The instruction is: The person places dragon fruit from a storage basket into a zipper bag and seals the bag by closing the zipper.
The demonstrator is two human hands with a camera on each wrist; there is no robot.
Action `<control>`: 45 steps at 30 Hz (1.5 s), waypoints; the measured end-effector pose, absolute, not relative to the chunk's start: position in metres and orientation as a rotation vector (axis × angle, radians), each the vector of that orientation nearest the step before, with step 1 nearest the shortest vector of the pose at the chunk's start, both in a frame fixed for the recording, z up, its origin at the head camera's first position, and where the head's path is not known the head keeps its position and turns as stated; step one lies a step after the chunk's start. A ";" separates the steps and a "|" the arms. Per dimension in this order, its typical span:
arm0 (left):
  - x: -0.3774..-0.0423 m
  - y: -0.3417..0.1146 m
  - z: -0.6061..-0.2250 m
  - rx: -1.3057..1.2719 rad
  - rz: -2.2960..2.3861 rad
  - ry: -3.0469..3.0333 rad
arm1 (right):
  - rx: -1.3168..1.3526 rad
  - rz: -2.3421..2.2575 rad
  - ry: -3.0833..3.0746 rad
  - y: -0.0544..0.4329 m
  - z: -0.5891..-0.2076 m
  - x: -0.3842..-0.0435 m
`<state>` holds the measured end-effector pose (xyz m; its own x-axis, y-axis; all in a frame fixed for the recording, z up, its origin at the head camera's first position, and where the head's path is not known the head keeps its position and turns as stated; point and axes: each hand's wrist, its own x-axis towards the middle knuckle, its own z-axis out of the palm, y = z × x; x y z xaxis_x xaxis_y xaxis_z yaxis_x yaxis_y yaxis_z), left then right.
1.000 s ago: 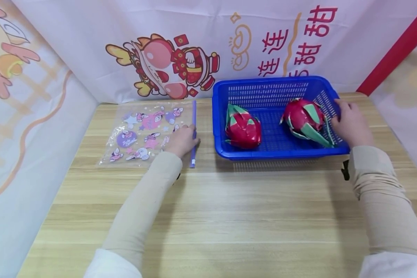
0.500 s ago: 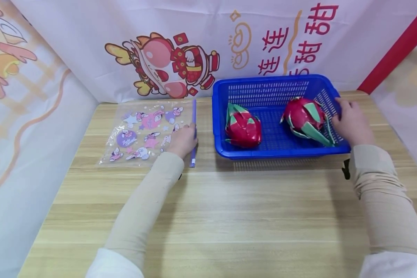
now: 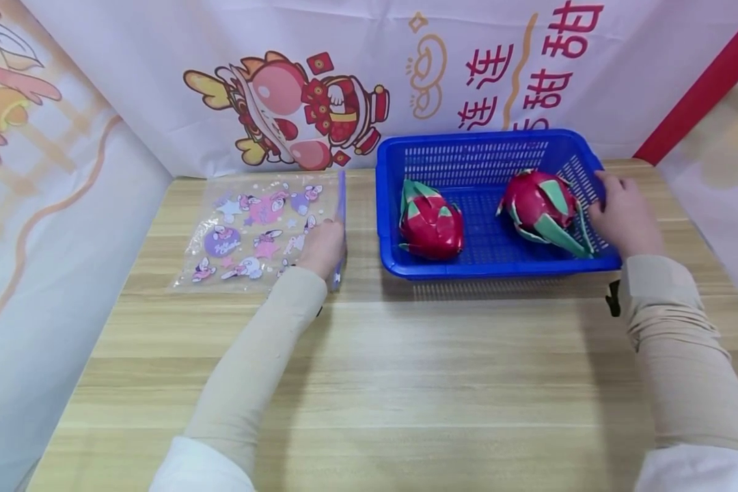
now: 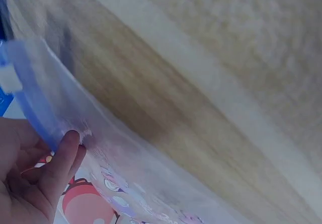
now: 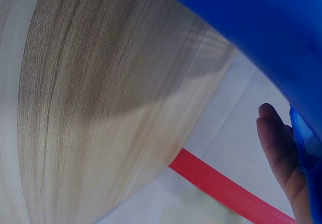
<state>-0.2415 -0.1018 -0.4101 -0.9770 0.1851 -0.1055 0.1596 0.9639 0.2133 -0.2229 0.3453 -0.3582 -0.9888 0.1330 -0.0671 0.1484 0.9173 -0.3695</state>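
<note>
In the head view, a clear zip bag (image 3: 264, 236) with cartoon prints lies on the table at left. My left hand (image 3: 323, 249) pinches it by the purple zip edge (image 4: 34, 100), which stands slightly raised off the wood; thumb and fingers show in the left wrist view. Right of the bag stands a blue plastic basket (image 3: 480, 268) holding two red dragon fruits with green scales, one at left (image 3: 433, 229) and one at right (image 3: 538, 205). My right hand (image 3: 627, 217) holds the basket's right rim, with some fingers along the outside in the right wrist view.
A white printed cloth (image 3: 369, 41) hangs behind the table, close to the basket's back rim. More printed cloth (image 3: 67, 273) bounds the left side. The wooden table (image 3: 443, 383) extends in front of the bag and basket.
My left hand has closed on the bag's zip edge and lifted it a little, with the edge shifting slightly left. My right hand and the fruits keep their places.
</note>
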 end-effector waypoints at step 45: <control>-0.239 -0.107 -0.402 -0.210 0.290 3.180 | 0.245 -0.568 3.022 0.344 -0.358 -0.223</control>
<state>-0.2393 -0.1067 -0.4021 -0.9897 -0.1357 0.0462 -0.1251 0.9750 0.1836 -0.2227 0.3440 -0.3576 -0.9858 0.1452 -0.0846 0.1660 0.9196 -0.3561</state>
